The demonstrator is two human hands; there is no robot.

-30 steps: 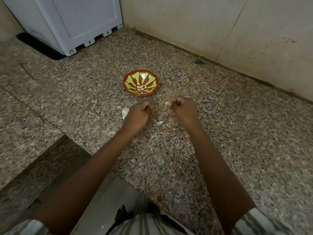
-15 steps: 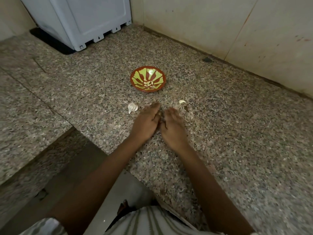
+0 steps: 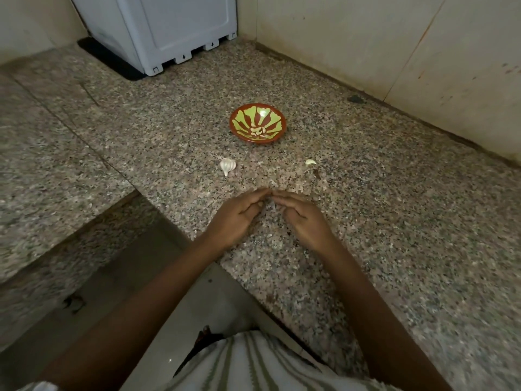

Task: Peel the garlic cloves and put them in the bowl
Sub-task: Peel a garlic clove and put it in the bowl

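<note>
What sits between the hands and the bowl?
Head view: only bare counter between left hand, right hand and bowl. The garlic bulb lies left of that stretch, loose clove right.

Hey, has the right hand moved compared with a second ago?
Yes. The right hand has drawn back from the bowl toward the counter edge, and its fingertips now meet those of the left hand.

On the counter [image 3: 394,221], the bowl [image 3: 248,117] sits behind — garlic bulb [image 3: 227,165] left, clove [image 3: 310,162] right.
</note>
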